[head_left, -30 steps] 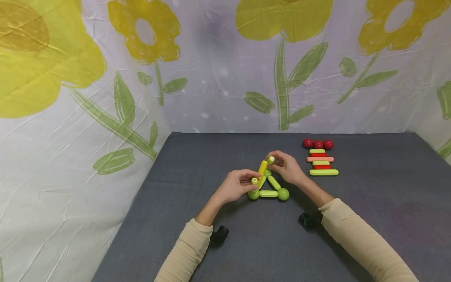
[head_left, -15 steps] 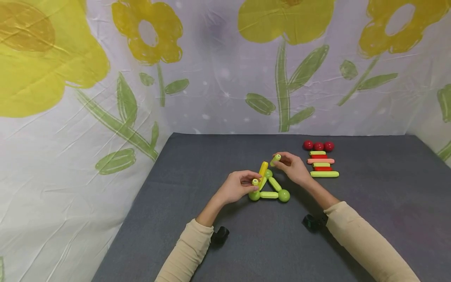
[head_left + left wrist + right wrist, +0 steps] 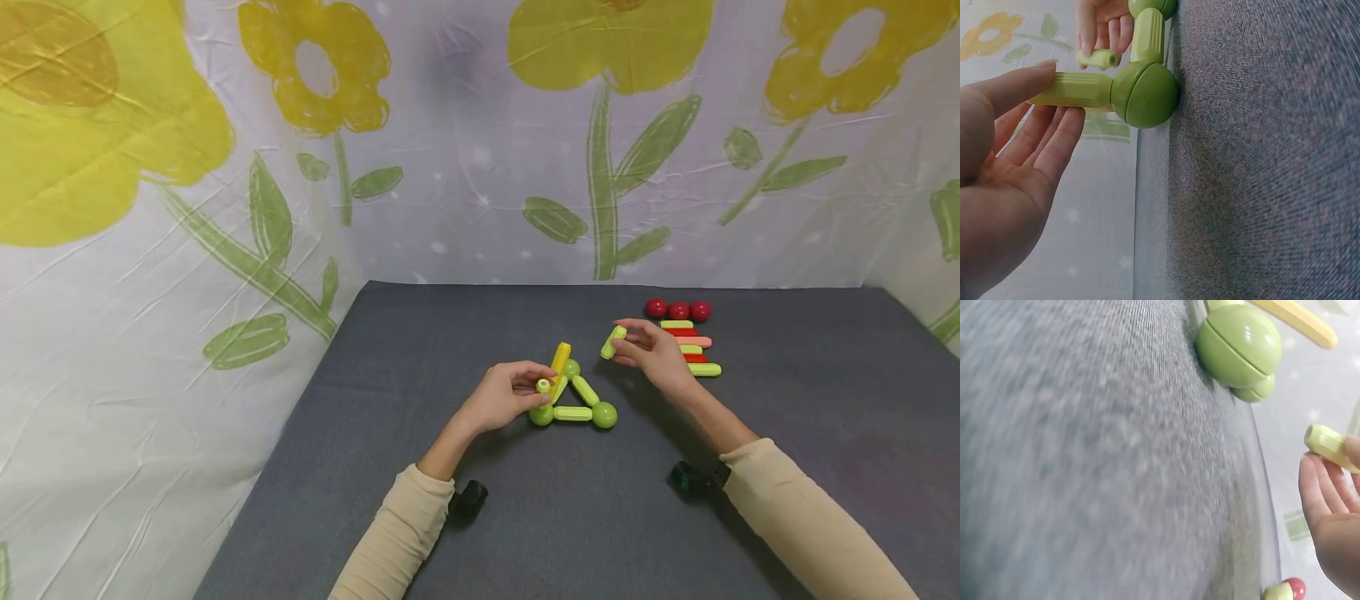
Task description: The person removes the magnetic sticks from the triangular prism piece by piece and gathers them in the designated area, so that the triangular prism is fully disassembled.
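A flat triangle of green balls and short light-green toy building rods (image 3: 572,413) lies on the dark cloth. My left hand (image 3: 504,398) pinches a ribbed green rod (image 3: 1079,89) between thumb and fingers; it stands upright on the left corner ball (image 3: 1146,94). Beside it a longer yellow rod (image 3: 561,358) rises at a tilt, its lower end hidden by my left hand. My right hand (image 3: 662,360) holds a short light-green rod (image 3: 613,342) above the table, right of the triangle and apart from it. In the right wrist view that rod (image 3: 1325,444) shows its hollow-looking end.
At the back right lie three red balls (image 3: 678,311). In front of them is a stack-like row of light-green, red and pink rods (image 3: 697,342), partly covered by my right hand. A fabric wall (image 3: 480,208) with printed flowers stands behind the table.
My right hand has lifted the short light-green rod away from the triangle's far corner and carried it to the right, tilting it. My left hand has stayed in place on its upright rod.
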{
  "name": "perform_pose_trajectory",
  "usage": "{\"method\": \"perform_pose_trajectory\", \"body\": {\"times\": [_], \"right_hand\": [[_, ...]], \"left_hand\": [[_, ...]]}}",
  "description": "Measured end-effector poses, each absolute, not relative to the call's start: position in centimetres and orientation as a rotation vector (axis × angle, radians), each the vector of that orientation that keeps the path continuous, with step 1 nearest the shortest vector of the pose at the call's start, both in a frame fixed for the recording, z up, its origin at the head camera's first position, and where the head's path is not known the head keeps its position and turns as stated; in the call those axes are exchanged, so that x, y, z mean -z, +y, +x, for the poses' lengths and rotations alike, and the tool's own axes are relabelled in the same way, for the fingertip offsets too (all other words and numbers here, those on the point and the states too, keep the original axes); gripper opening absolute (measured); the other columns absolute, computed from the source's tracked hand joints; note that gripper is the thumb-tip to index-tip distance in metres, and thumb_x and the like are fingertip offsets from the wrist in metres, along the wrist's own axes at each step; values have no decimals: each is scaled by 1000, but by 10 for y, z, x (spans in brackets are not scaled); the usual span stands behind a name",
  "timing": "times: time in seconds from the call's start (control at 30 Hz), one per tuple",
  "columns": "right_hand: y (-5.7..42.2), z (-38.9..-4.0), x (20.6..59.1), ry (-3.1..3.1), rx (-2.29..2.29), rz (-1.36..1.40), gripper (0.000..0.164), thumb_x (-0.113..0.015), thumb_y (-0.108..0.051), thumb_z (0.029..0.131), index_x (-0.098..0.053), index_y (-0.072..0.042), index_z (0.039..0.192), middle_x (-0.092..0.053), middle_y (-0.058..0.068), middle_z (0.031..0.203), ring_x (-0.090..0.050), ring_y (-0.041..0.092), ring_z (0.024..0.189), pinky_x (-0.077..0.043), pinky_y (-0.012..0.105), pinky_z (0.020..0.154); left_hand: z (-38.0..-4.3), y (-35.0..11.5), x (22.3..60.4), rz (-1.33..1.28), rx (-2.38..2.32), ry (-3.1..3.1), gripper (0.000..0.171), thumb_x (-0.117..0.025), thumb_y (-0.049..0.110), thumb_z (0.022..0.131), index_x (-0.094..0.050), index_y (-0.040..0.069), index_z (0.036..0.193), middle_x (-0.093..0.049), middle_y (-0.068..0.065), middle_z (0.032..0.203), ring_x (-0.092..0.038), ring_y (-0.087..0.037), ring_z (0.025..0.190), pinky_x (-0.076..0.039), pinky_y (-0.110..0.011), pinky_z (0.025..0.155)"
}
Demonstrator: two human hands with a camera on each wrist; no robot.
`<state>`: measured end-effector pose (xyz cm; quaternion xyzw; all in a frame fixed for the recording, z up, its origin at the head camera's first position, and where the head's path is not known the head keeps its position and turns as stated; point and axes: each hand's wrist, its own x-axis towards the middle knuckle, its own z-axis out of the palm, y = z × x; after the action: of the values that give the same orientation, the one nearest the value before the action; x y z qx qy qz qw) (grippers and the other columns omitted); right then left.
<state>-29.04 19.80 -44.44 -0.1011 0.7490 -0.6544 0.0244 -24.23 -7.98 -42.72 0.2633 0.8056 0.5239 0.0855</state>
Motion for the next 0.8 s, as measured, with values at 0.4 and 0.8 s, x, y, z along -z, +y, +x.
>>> {"method": "perform_pose_trajectory", "body": {"times": [0.4,0.8], "right_hand": [[226,-272,437,1982,2233,-212,36,-60,-11,95,-48,-6,129,-62,1,101,-65,12,90,-50,33,86],[253,-256,433,1847,2319,-177,37,-56,-12,97,-39,5,126,-66,-6,112,-66,13,95,-50,30,86]], "left_hand": [[-242,-81,427,816,-1541,2426,32,-69,2,87,-65,4,119,-65,-7,109,-63,-16,99,-53,-25,76],[-243,-80,428,821,-1564,2403,34,-68,0,87,-63,-1,121,-64,-13,113,-61,-28,104,-53,-27,76]]}}
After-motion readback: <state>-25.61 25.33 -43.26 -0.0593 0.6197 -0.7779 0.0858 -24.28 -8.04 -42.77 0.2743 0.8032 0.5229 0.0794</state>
